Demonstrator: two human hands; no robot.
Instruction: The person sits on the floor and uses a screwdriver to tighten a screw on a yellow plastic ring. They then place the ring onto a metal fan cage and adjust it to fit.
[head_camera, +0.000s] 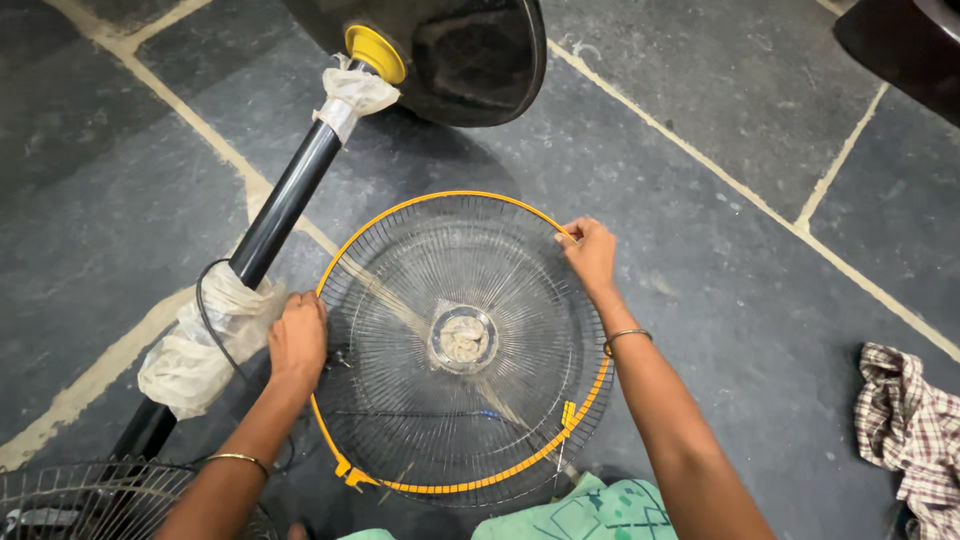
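Lying flat on the stone floor (740, 300), wire fan guard (462, 345) with its orange rim sits between both hands. Left hand (297, 342) fingers clamp the left rim beside the black fan pole (282, 208); right hand (590, 253) fingers pinch the upper-right rim, steadying it from opposite sides.

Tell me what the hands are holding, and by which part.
Both hands grip one round wire fan guard by its orange rim: the left hand at its left edge, the right hand at its upper right edge.
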